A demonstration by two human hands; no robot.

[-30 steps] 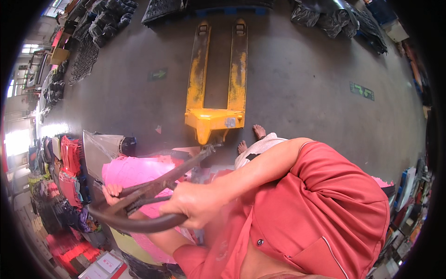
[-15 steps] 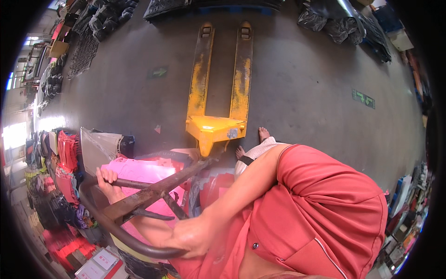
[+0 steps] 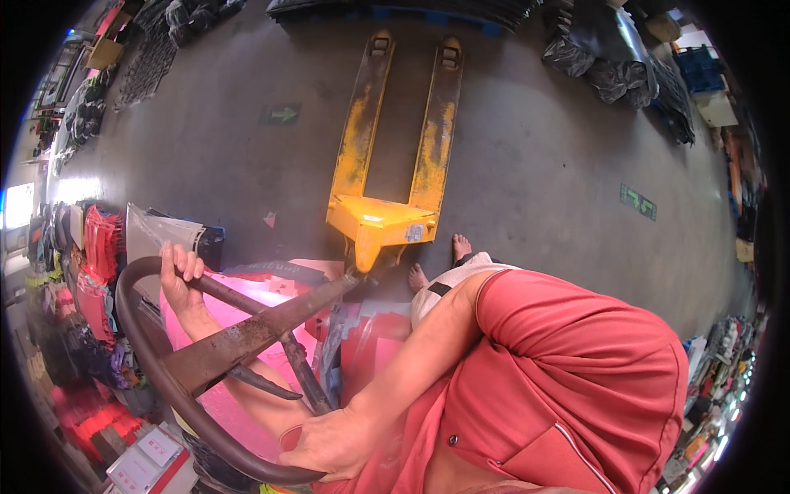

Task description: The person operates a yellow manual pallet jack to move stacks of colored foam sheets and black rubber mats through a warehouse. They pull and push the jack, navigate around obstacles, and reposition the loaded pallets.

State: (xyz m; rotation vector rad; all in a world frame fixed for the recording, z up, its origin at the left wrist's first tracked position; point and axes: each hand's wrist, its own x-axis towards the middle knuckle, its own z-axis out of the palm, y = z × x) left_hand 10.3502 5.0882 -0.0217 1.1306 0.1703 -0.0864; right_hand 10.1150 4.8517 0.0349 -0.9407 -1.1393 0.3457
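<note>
A yellow pallet jack (image 3: pixel 387 218) stands on the grey concrete floor, its two forks pointing away from me. Its rusty dark tiller (image 3: pixel 247 333) runs back toward me and ends in a loop handle (image 3: pixel 136 329). My left hand (image 3: pixel 181 276) grips the far upper part of the loop. My right hand (image 3: pixel 329 445) grips the near lower part. My bare feet (image 3: pixel 436 263) stand just behind the jack's yellow body.
Pink sheets (image 3: pixel 247 387) lie under the handle. Red and dark goods (image 3: pixel 86 272) are stacked at the left. Black bagged bundles (image 3: pixel 609 70) line the far right, and more dark goods (image 3: pixel 148 58) the far left. A green arrow mark (image 3: pixel 281 114) is on the floor.
The handle has swung down and closer to me, and my hands have spread apart along the loop. The jack's forks appear a little further forward in view.
</note>
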